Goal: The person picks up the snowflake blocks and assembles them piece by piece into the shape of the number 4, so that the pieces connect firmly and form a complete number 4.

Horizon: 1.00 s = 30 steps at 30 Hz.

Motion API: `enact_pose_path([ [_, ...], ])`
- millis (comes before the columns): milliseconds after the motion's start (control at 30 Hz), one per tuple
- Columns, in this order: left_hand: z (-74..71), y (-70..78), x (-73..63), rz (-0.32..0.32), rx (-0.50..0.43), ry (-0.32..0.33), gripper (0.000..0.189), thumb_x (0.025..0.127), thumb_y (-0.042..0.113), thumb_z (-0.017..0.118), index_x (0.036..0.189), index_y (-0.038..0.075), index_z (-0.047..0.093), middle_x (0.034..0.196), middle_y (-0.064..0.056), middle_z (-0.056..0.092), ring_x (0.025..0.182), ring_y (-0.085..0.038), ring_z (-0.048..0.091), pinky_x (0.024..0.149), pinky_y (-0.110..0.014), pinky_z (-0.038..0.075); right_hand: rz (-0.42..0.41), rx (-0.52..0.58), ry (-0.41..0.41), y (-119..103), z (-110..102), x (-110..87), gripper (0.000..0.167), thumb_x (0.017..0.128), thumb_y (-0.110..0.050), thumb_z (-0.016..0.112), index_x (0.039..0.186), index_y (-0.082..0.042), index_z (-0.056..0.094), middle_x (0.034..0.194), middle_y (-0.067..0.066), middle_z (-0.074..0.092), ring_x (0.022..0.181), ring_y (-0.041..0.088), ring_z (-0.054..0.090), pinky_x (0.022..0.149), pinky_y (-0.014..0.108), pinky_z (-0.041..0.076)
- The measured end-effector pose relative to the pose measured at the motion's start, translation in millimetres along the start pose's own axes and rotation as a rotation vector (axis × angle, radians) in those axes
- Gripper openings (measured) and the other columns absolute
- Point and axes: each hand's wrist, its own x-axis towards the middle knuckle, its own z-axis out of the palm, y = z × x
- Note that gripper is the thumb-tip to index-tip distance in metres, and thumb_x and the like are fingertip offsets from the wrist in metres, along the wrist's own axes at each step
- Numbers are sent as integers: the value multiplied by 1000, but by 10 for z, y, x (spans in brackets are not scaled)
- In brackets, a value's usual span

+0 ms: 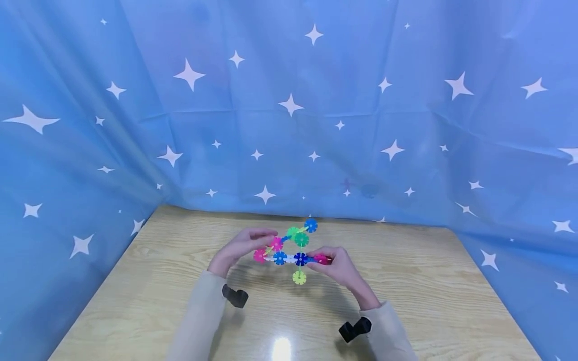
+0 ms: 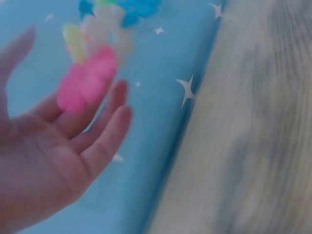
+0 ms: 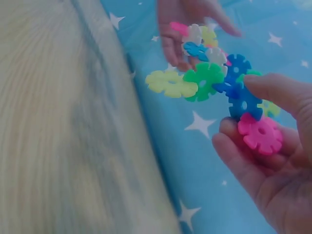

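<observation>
A structure of slotted plastic snowflake discs (image 1: 280, 258) in pink, white, blue, green and yellow is held up over the table by my right hand (image 1: 336, 265). In the right wrist view, that hand's thumb lies on a blue disc (image 3: 245, 103), its fingers curl behind, and a pink disc (image 3: 261, 134) sits at the palm. At the structure's other end, my left hand (image 1: 244, 246) has its fingers spread. The left wrist view shows its palm beside a pink end disc (image 2: 87, 79), with the fingers behind it. A yellow disc (image 1: 299, 278) hangs lowest.
Below the hands is a wood-grain table (image 1: 442, 301). A blue curtain with white stars (image 1: 289, 165) rises behind its far edge and along both sides. Black wrist bands (image 1: 235, 296) sit at the sleeves.
</observation>
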Motion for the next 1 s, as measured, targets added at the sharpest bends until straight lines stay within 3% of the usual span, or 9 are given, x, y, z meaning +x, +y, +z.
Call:
enact_pose_path([
  [67, 51, 59, 38, 2, 50, -71, 52, 88, 26, 66, 130, -1, 51, 123, -15, 59, 111, -25, 56, 98, -39, 46, -16, -1, -14, 39, 2, -10, 23, 82, -5, 71, 103, 6, 68, 89, 16, 66, 48, 3, 41, 41, 11, 35],
  [167, 132, 87, 93, -2, 58, -100, 51, 84, 14, 70, 128, -3, 53, 114, -15, 63, 102, -22, 60, 91, -34, 52, -26, 2, -28, 78, 4, -28, 22, 82, -2, 70, 102, 7, 68, 84, 14, 65, 46, 2, 38, 40, 11, 32],
  [367, 211, 56, 148, -2, 21, -44, 42, 80, 0, 69, 121, -7, 57, 107, -15, 65, 95, -19, 62, 84, -30, 55, 2, -14, -19, 122, -5, -72, 24, 82, -11, 72, 102, 1, 70, 80, 7, 64, 47, 1, 38, 42, 12, 33],
  [633, 262, -32, 243, 47, 57, 0, 38, 80, -1, 66, 117, -9, 59, 106, -24, 64, 87, -17, 62, 78, -28, 55, 54, 34, -27, 245, -8, -105, 24, 83, -15, 71, 99, 3, 70, 69, 3, 60, 53, 7, 46, 44, 14, 35],
  [767, 297, -140, 323, 27, 73, 25, 33, 83, -2, 63, 115, -9, 59, 104, -22, 65, 87, -17, 62, 78, -27, 55, 92, 33, -55, 315, -8, -102, 22, 86, -13, 68, 99, 5, 69, 71, 10, 63, 58, 11, 53, 47, 15, 40],
  [1000, 353, -329, 448, -14, 97, 35, 30, 85, -1, 61, 114, -10, 59, 99, -18, 67, 86, -17, 62, 75, -25, 55, 91, 16, -141, 269, -48, -121, 20, 88, -8, 63, 97, 10, 67, 72, 30, 59, 55, 10, 48, 49, 17, 42],
])
